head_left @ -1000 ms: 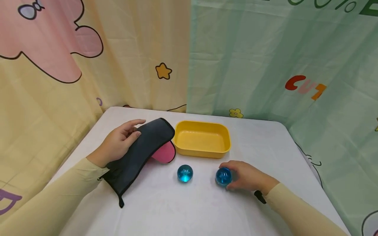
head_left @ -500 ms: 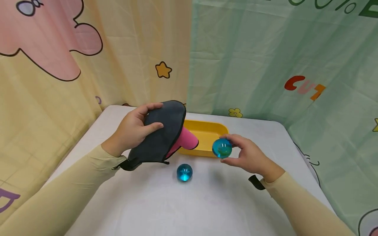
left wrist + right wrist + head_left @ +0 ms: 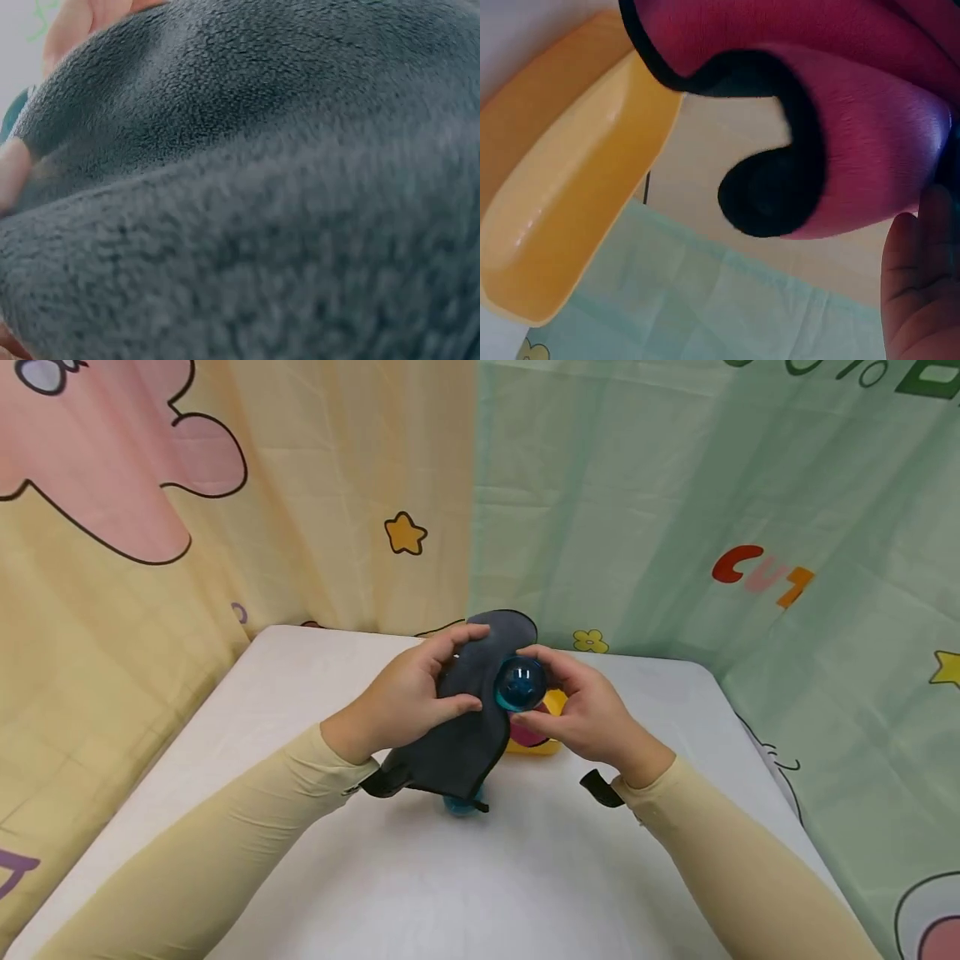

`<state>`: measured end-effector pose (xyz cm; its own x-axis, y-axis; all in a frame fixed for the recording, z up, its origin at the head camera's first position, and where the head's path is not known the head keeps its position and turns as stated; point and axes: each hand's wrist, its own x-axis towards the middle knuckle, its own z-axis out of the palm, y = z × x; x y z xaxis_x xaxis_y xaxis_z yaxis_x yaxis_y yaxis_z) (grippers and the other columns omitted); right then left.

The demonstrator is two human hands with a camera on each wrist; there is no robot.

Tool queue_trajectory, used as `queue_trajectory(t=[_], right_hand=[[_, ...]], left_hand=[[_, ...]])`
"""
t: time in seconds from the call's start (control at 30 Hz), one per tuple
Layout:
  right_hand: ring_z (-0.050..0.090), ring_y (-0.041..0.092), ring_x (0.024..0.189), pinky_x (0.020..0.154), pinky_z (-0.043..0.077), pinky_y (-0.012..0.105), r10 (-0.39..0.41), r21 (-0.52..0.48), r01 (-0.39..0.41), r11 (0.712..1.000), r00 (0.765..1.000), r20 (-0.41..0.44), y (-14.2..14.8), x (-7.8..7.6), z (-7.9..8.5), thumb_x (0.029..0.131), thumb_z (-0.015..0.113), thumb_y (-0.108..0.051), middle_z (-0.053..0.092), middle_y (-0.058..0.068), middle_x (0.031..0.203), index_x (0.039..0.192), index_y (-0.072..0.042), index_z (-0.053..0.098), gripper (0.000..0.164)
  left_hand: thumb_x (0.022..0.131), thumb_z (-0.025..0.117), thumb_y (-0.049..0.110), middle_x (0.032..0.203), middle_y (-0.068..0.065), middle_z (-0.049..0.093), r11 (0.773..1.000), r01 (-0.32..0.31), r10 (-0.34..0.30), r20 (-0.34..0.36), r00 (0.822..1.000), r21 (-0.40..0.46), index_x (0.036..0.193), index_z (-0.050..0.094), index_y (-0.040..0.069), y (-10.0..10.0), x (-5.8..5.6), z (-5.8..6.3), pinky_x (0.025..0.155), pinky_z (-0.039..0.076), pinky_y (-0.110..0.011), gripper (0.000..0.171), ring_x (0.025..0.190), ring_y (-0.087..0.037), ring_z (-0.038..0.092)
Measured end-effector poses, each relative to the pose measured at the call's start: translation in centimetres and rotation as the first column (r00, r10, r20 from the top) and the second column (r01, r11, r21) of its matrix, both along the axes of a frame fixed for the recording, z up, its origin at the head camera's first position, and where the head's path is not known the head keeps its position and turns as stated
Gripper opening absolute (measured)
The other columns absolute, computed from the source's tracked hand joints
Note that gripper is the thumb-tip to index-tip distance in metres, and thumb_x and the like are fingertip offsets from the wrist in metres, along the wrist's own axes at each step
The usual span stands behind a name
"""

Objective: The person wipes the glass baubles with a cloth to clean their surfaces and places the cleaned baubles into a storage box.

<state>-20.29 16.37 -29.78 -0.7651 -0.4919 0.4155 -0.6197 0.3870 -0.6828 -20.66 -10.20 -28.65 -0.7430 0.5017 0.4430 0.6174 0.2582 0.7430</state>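
Note:
My left hand (image 3: 397, 703) holds a cloth (image 3: 450, 747), dark grey with a pink reverse and black edging, raised above the table. A clear blue ball (image 3: 521, 683) sits against the cloth's right side, gripped between the thumb and fingers of my right hand (image 3: 596, 714). Fleecy grey cloth (image 3: 255, 180) fills most of the left wrist view, with fingertips at its left edge. From the right wrist, the curling pink side (image 3: 862, 142) shows beside my right fingers (image 3: 922, 274). A second blue ball (image 3: 459, 807) rests on the table, partly hidden beneath the cloth.
A yellow tray (image 3: 562, 165) stands behind the cloth, mostly covered in the head view. The white table (image 3: 315, 877) is bordered at the back by patterned yellow and green curtains (image 3: 600, 510).
My right hand has lifted its ball off the table and brought it left to the cloth. My left hand has raised the cloth and moved it right, now in front of the tray.

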Motion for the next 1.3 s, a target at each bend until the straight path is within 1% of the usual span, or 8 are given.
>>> queue_trajectory(t=[0.17,0.27,0.5,0.63,0.8,0.97,1.17,1.3], right_hand=[[0.067,0.024,0.117,0.103,0.053,0.017,0.000,-0.007,0.000,1.000,1.000,0.029,0.2,0.1,-0.8,0.085,0.087,-0.003,0.066,0.010,0.138,0.146,-0.008,0.057,0.068],[0.067,0.024,0.118,0.103,0.053,0.018,0.017,-0.022,-0.016,1.000,0.999,0.035,0.2,0.2,-1.2,0.085,0.086,-0.003,0.065,0.010,0.139,0.147,-0.009,0.056,0.069],[0.067,0.023,0.115,0.103,0.055,0.023,0.041,-0.009,-0.040,0.999,0.998,0.043,0.3,0.2,-2.2,0.087,0.086,-0.005,0.065,0.012,0.138,0.149,-0.008,0.054,0.069],[0.067,0.023,0.115,0.102,0.056,0.024,0.026,0.034,-0.028,0.999,0.998,0.051,0.4,0.3,-2.5,0.086,0.087,-0.006,0.066,0.010,0.137,0.150,-0.008,0.054,0.072],[0.067,0.021,0.108,0.097,0.059,0.029,-0.014,0.065,0.010,0.998,0.998,0.057,0.5,0.4,-3.0,0.086,0.087,-0.008,0.067,0.010,0.136,0.153,-0.010,0.052,0.076],[0.067,0.020,0.105,0.097,0.060,0.040,-0.029,0.074,0.026,0.997,0.999,0.041,0.5,0.4,-3.3,0.085,0.088,-0.009,0.068,0.010,0.134,0.153,-0.011,0.052,0.076],[0.068,0.021,0.107,0.097,0.060,0.039,-0.053,0.102,0.047,0.994,0.997,0.058,0.4,0.2,-3.7,0.086,0.088,-0.010,0.068,0.009,0.135,0.155,-0.012,0.049,0.080],[0.067,0.022,0.108,0.097,0.060,0.039,-0.071,0.115,0.062,0.991,0.995,0.075,0.3,0.2,-4.0,0.086,0.087,-0.011,0.067,0.009,0.136,0.153,-0.013,0.049,0.077]], left_hand=[[0.091,0.080,0.000,0.143,-0.013,0.066,0.999,-0.051,0.050,-0.081,0.995,-0.007,0.148,0.056,0.004,0.7,0.2,-0.8,0.103,0.059,-0.040,0.061,0.121,-0.025,0.069],[0.091,0.080,0.001,0.143,-0.013,0.066,0.998,-0.070,0.070,-0.102,0.992,-0.001,0.144,0.060,0.005,0.9,0.2,-1.6,0.102,0.060,-0.042,0.057,0.121,-0.026,0.069],[0.093,0.079,0.004,0.139,-0.006,0.067,0.996,-0.086,0.085,-0.054,0.995,-0.003,0.146,0.062,0.012,1.0,0.1,-3.8,0.088,0.059,-0.029,0.057,0.109,-0.019,0.065],[0.093,0.080,0.004,0.136,-0.008,0.068,0.996,-0.087,0.087,-0.042,0.995,-0.015,0.147,0.061,0.013,1.1,0.1,-4.5,0.085,0.058,-0.028,0.058,0.103,-0.019,0.064],[0.094,0.078,0.005,0.142,-0.009,0.065,0.997,-0.068,0.068,0.006,0.998,-0.022,0.149,0.058,0.012,1.3,-0.1,-5.1,0.088,0.057,-0.028,0.060,0.106,-0.019,0.066],[0.095,0.078,0.006,0.139,-0.010,0.067,0.998,-0.056,0.056,0.000,0.998,-0.008,0.148,0.058,0.011,1.4,-0.3,-5.7,0.086,0.056,-0.025,0.057,0.101,-0.018,0.065],[0.095,0.077,0.005,0.132,-0.010,0.071,0.999,-0.049,0.049,0.000,0.999,-0.014,0.147,0.060,0.009,1.4,-0.5,-6.3,0.082,0.058,-0.024,0.055,0.094,-0.017,0.066],[0.095,0.077,0.004,0.127,-0.010,0.072,0.999,-0.051,0.050,-0.001,0.999,-0.018,0.146,0.061,0.010,1.3,-0.6,-6.6,0.081,0.059,-0.024,0.054,0.092,-0.017,0.066]])
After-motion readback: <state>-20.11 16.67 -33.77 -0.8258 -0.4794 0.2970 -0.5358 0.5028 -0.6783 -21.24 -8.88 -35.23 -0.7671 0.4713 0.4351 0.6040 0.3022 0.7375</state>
